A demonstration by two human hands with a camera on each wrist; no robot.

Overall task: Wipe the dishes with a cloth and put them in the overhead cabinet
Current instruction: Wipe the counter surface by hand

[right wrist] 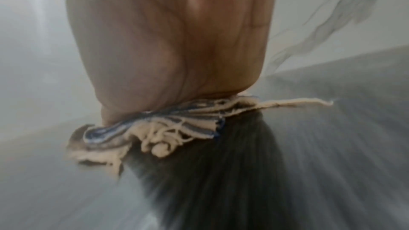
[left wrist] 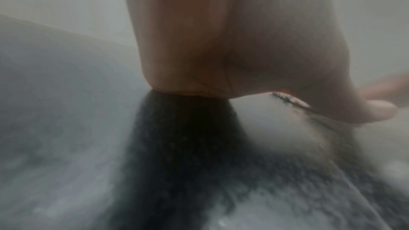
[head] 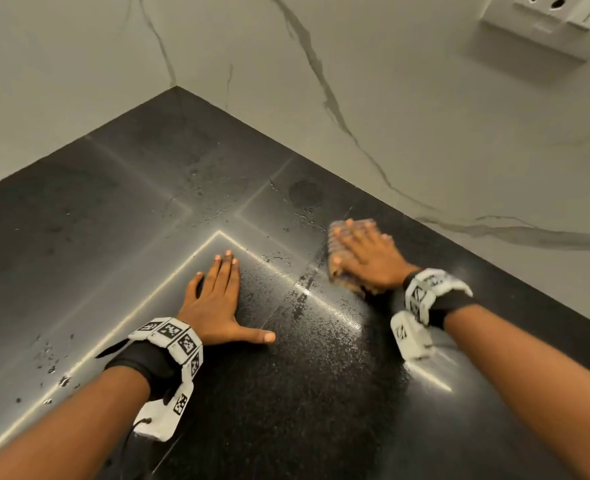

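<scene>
On the left, the left hand [head: 217,299] lies flat on the dark tabletop [head: 113,209], palm down. Its fingers are straight and close together and point to the far side, and the thumb is spread out to the right. It holds nothing. In the left wrist view the heel of this hand [left wrist: 221,50] touches the tabletop [left wrist: 55,111], and the thumb also rests on it; the picture is blurred.

Between the two hands, water drops [head: 279,258] and wet streaks shine on the tabletop.

On the right, a little farther away than the left hand, the right hand [head: 366,258] presses on the cloth [head: 337,244]. The cloth is under the palm and the fingers, flat on the tabletop, near the marble wall [head: 425,116]. The fingers are spread over it and almost straight, and the edges of the cloth show on the left and far sides of the hand. In the right wrist view the cloth [right wrist: 159,128] is beige with blue stripes and loose threads, and it is squeezed between the heel of the hand [right wrist: 172,41] and the tabletop [right wrist: 332,128].

At the far right, high on the wall, there is a white socket [head: 546,26].
</scene>
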